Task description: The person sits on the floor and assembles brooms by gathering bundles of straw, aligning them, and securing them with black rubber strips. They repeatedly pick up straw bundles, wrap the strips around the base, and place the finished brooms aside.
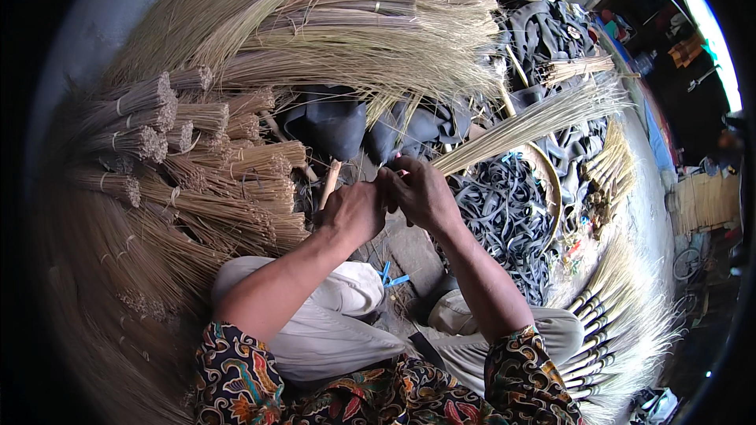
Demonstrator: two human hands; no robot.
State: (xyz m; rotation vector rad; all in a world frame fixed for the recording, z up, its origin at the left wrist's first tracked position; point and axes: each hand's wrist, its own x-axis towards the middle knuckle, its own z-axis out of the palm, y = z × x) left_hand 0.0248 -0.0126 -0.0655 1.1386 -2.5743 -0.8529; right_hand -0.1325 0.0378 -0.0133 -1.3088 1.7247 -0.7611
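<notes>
Broom-strewn floor, stick bundle (grip hidden)

We have one view only, from a wide fisheye camera worn on the head, looking steeply down and slightly forward. It sits close above the lap, so our forearms enter from the lower edge and meet near the picture's middle. Straight lines bow toward the dark round rim. Left in the picture is our own left.
</notes>
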